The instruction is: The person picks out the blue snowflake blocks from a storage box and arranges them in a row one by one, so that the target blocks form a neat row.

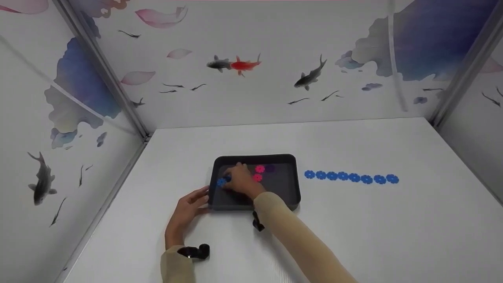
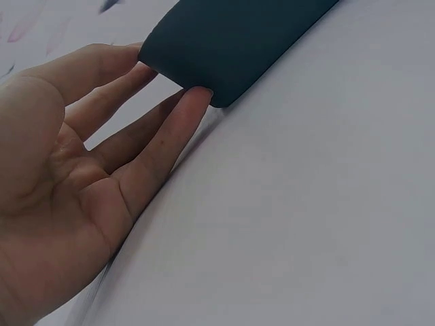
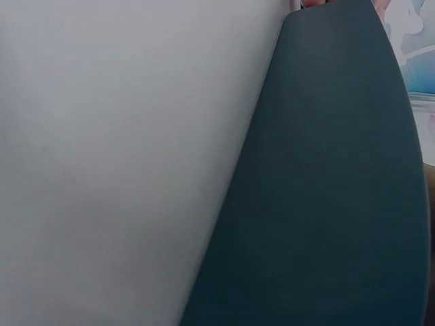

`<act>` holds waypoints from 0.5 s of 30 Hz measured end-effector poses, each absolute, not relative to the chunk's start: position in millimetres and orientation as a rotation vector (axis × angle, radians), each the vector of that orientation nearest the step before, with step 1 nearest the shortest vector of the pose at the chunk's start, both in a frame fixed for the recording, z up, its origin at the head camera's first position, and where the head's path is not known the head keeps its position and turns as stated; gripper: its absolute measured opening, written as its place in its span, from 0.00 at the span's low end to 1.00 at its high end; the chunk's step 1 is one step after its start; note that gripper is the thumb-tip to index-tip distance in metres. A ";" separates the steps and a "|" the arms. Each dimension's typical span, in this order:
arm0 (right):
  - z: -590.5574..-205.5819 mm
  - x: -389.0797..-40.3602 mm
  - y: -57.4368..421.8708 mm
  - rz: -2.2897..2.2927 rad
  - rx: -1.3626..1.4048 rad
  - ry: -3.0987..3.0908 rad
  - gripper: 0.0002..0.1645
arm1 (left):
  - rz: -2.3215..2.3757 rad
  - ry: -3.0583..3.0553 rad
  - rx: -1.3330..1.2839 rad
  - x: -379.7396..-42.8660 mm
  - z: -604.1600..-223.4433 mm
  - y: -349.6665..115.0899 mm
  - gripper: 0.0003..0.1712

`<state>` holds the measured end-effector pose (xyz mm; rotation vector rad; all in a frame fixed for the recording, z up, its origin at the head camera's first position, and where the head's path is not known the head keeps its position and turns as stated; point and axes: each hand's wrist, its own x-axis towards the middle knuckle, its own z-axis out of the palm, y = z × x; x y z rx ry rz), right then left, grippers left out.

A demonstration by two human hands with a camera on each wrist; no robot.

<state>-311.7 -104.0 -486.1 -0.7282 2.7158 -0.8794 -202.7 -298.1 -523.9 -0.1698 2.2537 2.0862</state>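
Note:
A dark, shallow tray (image 1: 275, 196) stands on the white table. My left hand (image 1: 186, 212) is at its near left corner; in the left wrist view the nearly straight fingers touch the tray wall (image 2: 231, 47). Inside the tray is my right hand (image 1: 241, 181), fingers pointing down and left around the blue flower-shaped pieces (image 1: 221, 182). Whether it pinches one is hidden. Pink flower-shaped pieces (image 1: 259, 168) and a dim purple one (image 1: 270, 168) lie to its right. The right wrist view shows only the tray's outer wall (image 3: 319, 176) and the table, with that hand's fingers out of sight.
Right of the tray, several blue flower-shaped pieces (image 1: 343, 176) lie in a sideways row on the white table (image 1: 373, 228). White panels (image 1: 267, 98) printed with fish and petals enclose the table at the back and sides.

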 end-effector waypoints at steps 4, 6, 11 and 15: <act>-487.4 -311.4 -104.9 -0.886 -0.732 2.714 0.26 | 2.086 2.260 -0.180 -201.7 -523.4 -297.3 0.27; -488.0 -311.4 -105.7 -0.888 -0.737 2.717 0.25 | 2.085 2.263 -0.187 -201.4 -523.0 -297.2 0.27; -490.1 -312.0 -108.5 -0.889 -0.737 2.724 0.24 | 2.081 2.269 -0.190 -201.8 -522.7 -297.3 0.26; -491.4 -312.5 -110.4 -0.876 -0.731 2.726 0.24 | 2.084 2.264 -0.185 -201.7 -522.6 -297.5 0.26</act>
